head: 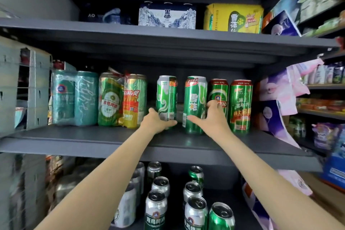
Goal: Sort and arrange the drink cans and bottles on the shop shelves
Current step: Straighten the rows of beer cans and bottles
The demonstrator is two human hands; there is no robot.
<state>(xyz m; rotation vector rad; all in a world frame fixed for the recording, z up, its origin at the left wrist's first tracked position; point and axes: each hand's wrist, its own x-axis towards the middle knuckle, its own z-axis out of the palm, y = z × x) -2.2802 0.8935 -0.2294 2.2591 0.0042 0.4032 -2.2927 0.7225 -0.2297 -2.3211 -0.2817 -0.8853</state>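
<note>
While left hand [158,120] grips one green can [166,98], right hand [212,117] grips another [195,104].

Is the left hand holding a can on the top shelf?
No, the left hand grips a green and white can that stands on the middle shelf.

Head view, close, facing the shelves [168,142]

Grey crates [24,87], purple-and-pink packets [276,91]
</note>
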